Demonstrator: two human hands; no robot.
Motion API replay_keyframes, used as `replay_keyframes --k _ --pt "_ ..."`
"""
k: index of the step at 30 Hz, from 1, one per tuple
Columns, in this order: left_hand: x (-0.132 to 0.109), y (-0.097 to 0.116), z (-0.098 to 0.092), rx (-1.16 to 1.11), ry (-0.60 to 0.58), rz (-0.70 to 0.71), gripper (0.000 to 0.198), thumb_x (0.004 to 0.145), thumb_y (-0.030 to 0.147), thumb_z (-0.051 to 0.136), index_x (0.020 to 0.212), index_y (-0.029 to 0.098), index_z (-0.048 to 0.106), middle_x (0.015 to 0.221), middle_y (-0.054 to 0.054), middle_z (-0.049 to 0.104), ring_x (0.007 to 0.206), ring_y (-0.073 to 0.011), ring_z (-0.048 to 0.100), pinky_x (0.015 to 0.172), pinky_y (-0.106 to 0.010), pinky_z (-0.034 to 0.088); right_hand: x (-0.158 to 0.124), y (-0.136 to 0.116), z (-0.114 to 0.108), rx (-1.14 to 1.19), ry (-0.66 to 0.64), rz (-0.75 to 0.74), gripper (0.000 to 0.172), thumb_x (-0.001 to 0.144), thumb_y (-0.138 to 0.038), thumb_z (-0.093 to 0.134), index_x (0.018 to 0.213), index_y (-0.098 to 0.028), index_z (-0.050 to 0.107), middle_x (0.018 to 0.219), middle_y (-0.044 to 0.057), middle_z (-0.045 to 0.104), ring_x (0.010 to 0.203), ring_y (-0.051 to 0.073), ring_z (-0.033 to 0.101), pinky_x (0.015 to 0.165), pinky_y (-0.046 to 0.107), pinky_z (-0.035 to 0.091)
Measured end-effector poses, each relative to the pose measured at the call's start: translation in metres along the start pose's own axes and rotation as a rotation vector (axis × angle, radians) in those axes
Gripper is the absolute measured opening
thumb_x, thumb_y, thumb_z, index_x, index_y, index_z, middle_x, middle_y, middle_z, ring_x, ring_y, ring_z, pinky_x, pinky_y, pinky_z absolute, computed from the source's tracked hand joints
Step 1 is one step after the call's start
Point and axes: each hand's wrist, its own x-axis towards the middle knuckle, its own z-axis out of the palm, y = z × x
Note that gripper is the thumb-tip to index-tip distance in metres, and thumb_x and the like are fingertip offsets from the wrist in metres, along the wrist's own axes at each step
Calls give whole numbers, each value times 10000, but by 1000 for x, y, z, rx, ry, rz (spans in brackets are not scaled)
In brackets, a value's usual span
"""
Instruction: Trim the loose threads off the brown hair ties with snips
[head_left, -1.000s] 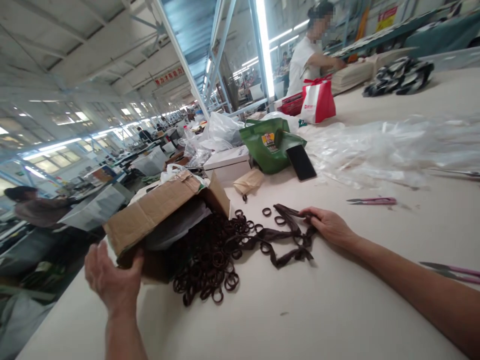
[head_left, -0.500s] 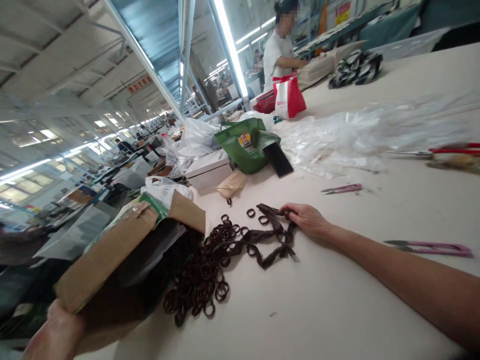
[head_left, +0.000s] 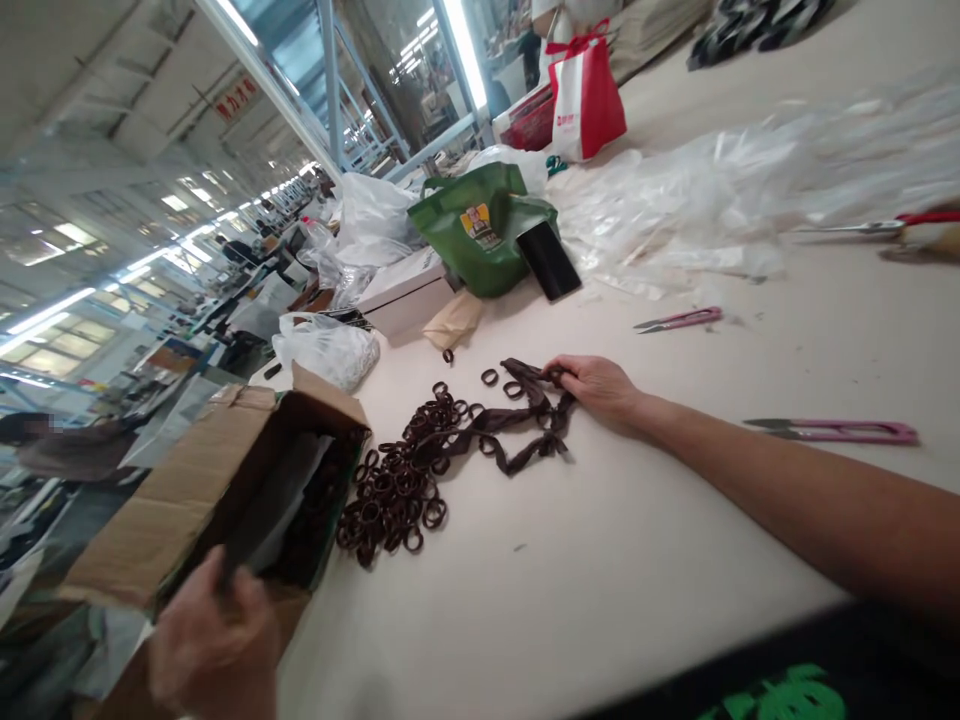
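Observation:
A heap of small dark brown elastic rings (head_left: 397, 480) lies on the pale table (head_left: 600, 560), spilling from an open cardboard box (head_left: 202, 490). My left hand (head_left: 214, 645) grips the near edge of that box at the table's left corner, fingers curled over it. My right hand (head_left: 596, 385) rests on the table with fingers closed on a tangle of dark brown fabric straps (head_left: 525, 425) that runs toward the ring heap.
Two pink thread snips (head_left: 832, 431) (head_left: 679, 320) lie right of my arm. Behind are a black phone (head_left: 549, 260), a green bag (head_left: 480, 235), a white box (head_left: 405, 290), clear plastic sheets (head_left: 720, 190) and a red-and-white bag (head_left: 589, 95).
My left hand has pulled the cardboard box back and to the left, off the ring heap, which now lies bare. My right hand stays on the straps. The view has tilted down.

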Motion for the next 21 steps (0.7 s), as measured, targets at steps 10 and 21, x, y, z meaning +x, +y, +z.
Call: replay_keyframes --k 10,21 --pt "-24 85 128 -162 -516 -190 519 936 433 401 1342 155 567 1429 -174 527 1344 -300 466 1126 -491 351 1 4 1 -1 2 -29 338 846 -277 462 1040 -248 737 867 8 749 707 167 629 632 241 416" --pt "-24 151 127 -441 -524 225 470 944 450 458 1358 254 566 1477 -78 505 1400 -263 396 1203 -521 179 3 9 3 12 -4 -16 327 828 -303 478 1022 -257 738 821 -2 746 686 176 652 623 256 435"
